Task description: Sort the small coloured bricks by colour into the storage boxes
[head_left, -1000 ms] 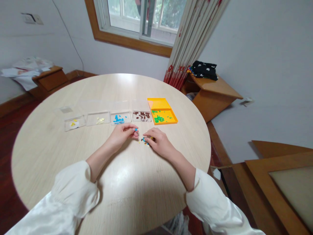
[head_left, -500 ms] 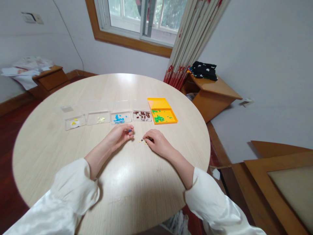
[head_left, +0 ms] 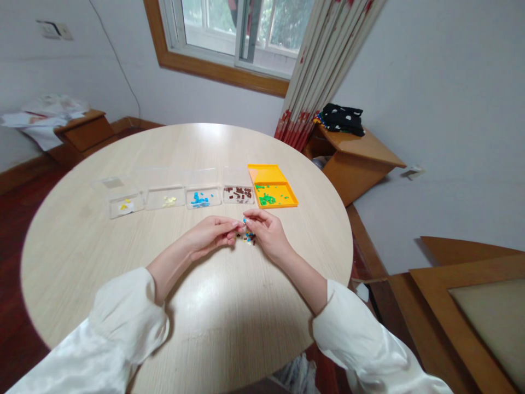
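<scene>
My left hand (head_left: 216,234) reaches in from the left with thumb and fingers pinched together; whatever is between the tips is too small to make out. Facing it, my right hand (head_left: 266,232) pinches a small blue piece (head_left: 245,220) between thumb and fingers. The fingertips of both hands nearly meet. Just below them on the table lies a little cluster of small coloured pieces (head_left: 249,239), blue, brown and yellow among them, partly hidden by my right hand.
Along the round table (head_left: 221,306) stand open clear boxes with yellow pieces (head_left: 125,207), pale yellow pieces (head_left: 169,201), blue pieces (head_left: 199,199) and brown pieces (head_left: 238,193). An orange box (head_left: 292,192) holding green pieces (head_left: 266,200) stands at their right end.
My left hand has moved right and pinched its fingers, meeting my right hand. The right fingers have lifted slightly, and blue now shows at their tips. More of the coloured cluster is visible.
</scene>
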Motion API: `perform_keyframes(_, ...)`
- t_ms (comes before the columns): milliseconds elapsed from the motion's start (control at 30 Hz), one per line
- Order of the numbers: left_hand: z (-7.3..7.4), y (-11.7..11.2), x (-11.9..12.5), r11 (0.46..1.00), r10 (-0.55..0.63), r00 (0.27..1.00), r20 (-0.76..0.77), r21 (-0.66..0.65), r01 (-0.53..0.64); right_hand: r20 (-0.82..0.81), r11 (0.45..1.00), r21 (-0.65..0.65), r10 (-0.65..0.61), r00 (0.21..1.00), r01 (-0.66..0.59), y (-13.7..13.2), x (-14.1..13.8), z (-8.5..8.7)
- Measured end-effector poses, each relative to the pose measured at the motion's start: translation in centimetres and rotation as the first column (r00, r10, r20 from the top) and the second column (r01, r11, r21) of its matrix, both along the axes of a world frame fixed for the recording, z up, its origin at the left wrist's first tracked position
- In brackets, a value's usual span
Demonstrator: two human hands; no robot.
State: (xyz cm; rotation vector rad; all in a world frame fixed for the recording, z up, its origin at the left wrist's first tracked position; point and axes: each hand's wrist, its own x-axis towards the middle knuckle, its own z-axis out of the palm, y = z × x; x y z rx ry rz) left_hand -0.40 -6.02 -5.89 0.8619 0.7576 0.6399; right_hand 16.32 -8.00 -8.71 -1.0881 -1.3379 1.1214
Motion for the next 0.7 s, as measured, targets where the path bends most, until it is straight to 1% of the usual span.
perform_keyframes(67, -0.07, -0.11, 0.18, 1.000, -0.001, 1.000, 0.008, -0.009, 0.002, -0.026, 0.999, -0.014, 0.030, 0.999, -0.030, -0.12, -0.18, 0.08)
perform_keyframes(133, -0.23, -0.11, 0.24, 1.000, 0.006, 1.000, 0.007, -0.015, -0.006, -0.015, 0.999, 0.014, 0.050, 0.999, -0.049, -0.33, -0.37, 0.29)
perform_keyframes(267, -0.53, 0.02, 0.14, 1.000, 0.022, 1.000, -0.018, -0.019, -0.022, 0.065, 0.995, 0.100, 0.016, 0.998, -0.022, -0.63, -0.56, 0.73)
perform_keyframes(333, -0.62, 0.08, 0.07, 0.999, 0.032, 0.999, -0.028, -0.016, -0.032, 0.076, 0.995, 0.096, 0.006, 0.997, -0.014, -0.64, -0.52, 0.82)
perform_keyframes(533, -0.60, 0.20, 0.09, 0.999, 0.048, 0.998, -0.051, 0.012, -0.048, 0.040, 0.997, 0.063, -0.035, 0.999, 0.032, -0.45, -0.29, 0.61)
perform_keyframes(700, -0.36, 0.26, 0.16, 0.997, 0.078, 0.996, -0.049, 0.012, -0.077, 0.096, 0.994, 0.067, -0.090, 0.991, 0.084, -0.18, 0.05, 0.49)
